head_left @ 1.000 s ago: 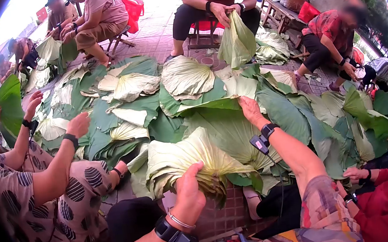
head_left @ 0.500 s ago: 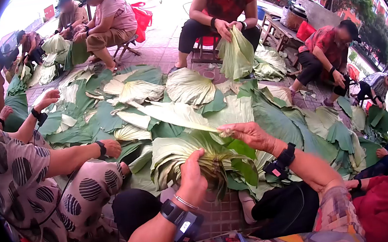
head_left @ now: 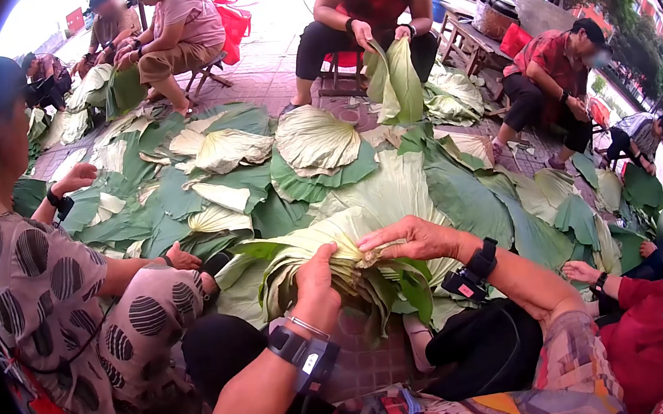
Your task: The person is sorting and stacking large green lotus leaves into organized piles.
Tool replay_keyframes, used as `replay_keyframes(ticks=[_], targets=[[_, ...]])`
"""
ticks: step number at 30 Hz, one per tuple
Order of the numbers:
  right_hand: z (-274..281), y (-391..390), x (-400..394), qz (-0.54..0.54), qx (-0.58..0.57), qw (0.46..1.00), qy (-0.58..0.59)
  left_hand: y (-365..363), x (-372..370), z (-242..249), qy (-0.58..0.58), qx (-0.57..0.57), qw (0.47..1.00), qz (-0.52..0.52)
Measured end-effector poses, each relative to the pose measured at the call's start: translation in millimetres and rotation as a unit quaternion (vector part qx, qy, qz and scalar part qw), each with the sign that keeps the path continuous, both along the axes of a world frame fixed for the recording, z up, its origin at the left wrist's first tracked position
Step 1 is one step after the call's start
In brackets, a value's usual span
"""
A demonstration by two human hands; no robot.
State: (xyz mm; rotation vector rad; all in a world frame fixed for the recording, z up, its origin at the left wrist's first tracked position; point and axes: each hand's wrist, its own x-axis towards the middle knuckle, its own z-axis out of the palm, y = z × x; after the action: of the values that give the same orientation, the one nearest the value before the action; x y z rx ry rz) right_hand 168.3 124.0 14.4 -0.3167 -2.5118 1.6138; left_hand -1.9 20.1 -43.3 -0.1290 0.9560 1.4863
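Observation:
A thick bundle of pale green folded leaves (head_left: 276,280) hangs over my knees. My left hand (head_left: 317,282) grips it at the gathered top, thumb pointing up. From the right, my right hand (head_left: 413,241) pinches the pale gathered leaf ends beside my left thumb, its fingertips against them. Darker green leaf edges hang below the right hand. Just beyond the bundle, a broad pale leaf (head_left: 388,191) lies on the pile.
Large green leaves (head_left: 469,204) spread over the brick paving. A person in a patterned top (head_left: 48,282) sits close at left, one in red (head_left: 658,331) close at right. Others sit on stools around the pile, one holding leaves (head_left: 396,81) across from me.
The pale leaf that my right hand held outstretched over the pile now lies in with the bundle. My right hand has moved down beside my left. The person across has spread their leaves apart.

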Motion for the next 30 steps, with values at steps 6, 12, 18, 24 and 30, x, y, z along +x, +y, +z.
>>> replay_keyframes(ticks=[6, 12, 18, 24, 30], targets=[[-40.0, 49.7, 29.5, -0.237, 0.088, 0.955, -0.155, 1.4, -11.9, -3.7, 0.028, 0.089, 0.994, 0.058], [-168.0, 86.2, 103.9, -0.120, 0.410, 0.813, -0.396, -5.2, -20.6, 16.7, 0.094, 0.086, 0.987, 0.099], [-252.5, 70.0, 123.6, -0.142, 0.488, 0.766, -0.393, -6.6, -19.4, 38.4, 0.077, 0.045, 0.991, 0.100], [-271.9, 65.5, 119.1, -0.186, 0.572, 0.698, -0.389, -6.6, -17.6, 39.1, 0.042, 0.020, 0.997, 0.061], [-224.8, 74.5, 116.4, -0.097, 0.463, 0.775, -0.419, -4.4, -16.4, 38.0, 0.027, 0.025, 0.999, 0.038]])
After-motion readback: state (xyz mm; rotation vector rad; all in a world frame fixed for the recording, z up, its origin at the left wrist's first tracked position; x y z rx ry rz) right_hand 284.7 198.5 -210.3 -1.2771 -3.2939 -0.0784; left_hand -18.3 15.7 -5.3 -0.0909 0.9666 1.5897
